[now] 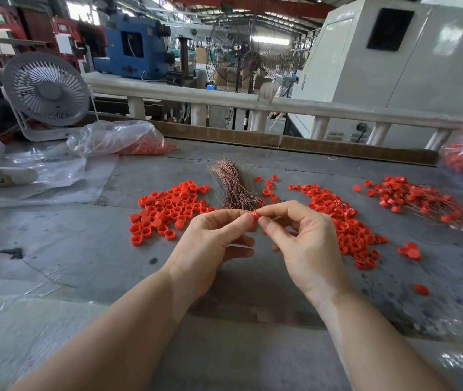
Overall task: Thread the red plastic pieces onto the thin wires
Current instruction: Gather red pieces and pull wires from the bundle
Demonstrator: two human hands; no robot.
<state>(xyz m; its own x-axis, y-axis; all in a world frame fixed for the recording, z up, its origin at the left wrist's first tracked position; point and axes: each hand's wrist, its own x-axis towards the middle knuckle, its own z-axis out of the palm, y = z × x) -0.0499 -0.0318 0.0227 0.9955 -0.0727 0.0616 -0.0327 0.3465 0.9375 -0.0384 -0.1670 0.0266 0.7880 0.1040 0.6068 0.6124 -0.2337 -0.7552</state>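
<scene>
- Red plastic piece, a small ring-shaped cap, sits pinched between the fingertips of both hands, raised above the grey table and near the front end of the wire bundle.
- Holding it up in front of the view probably serves to line its hole up with a wire; the wire itself is too thin to make out between the fingers.
- Left hand has thumb and forefinger closed on the left side of the piece, with the other fingers curled loosely beneath and holding nothing that I can see.
- Right hand pinches the right side of the same piece with thumb and forefinger; its remaining fingers are bent inward, and whether they trap a wire I cannot tell.
- Loose pile on the left lies just beside the bundle, seemingly as stock within easy reach of the left hand.
- Middle pile spreads out to the right of the hands, also close by.
- Farther right, the threaded pieces lie with fine wires trailing from them, apparently the finished heap kept apart from the raw stock.
- Clear bag of red pieces rests at the back left, near a white desk fan, likely as reserve supply.
</scene>
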